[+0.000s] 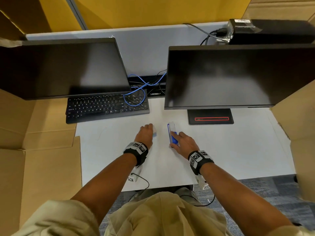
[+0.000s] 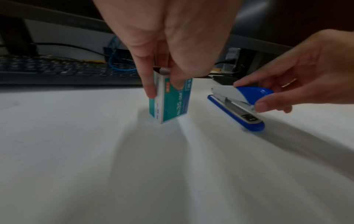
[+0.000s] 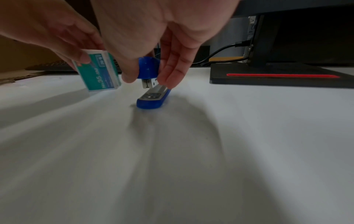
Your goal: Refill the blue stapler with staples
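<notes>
White desk (image 1: pixel 221 150) carries the blue stapler (image 2: pixel 237 106), white-topped with a metal channel, lying between thumb and fingers of the right hand (image 1: pixel 183 143). Left hand (image 1: pixel 144 135) pinches the teal staple box (image 2: pixel 172 100), standing on end, top flap open.

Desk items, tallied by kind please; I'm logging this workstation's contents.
Monitors: 2
Keyboard: 1
Blue stapler: 1
Staple box: 1
Total: 5
</notes>
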Demonstrator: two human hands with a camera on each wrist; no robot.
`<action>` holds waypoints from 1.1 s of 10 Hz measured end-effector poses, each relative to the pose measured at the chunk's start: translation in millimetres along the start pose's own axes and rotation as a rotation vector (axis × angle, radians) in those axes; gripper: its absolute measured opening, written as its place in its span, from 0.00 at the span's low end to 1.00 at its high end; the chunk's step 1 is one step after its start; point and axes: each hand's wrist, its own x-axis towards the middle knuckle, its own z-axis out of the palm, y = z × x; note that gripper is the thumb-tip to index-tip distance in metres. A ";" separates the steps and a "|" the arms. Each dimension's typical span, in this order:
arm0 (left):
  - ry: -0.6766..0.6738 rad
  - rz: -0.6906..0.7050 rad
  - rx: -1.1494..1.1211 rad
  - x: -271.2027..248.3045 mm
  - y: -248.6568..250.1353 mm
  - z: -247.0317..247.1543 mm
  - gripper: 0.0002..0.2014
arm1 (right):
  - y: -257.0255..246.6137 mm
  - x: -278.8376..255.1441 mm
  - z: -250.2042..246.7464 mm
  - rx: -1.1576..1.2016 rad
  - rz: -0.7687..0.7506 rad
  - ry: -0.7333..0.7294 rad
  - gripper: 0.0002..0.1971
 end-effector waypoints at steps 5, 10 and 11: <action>0.000 0.118 -0.021 16.0 25.9 4.2 0.26 | -10.2 5.0 -8.5 0.024 0.061 -0.010 0.31; 0.139 0.170 0.044 -9.0 -5.3 -16.8 0.39 | 3.4 -11.8 -29.0 -0.079 0.041 0.080 0.32; 0.149 0.135 0.073 -13.0 -13.8 -25.9 0.40 | 2.3 -12.4 -38.7 -0.071 0.050 0.085 0.30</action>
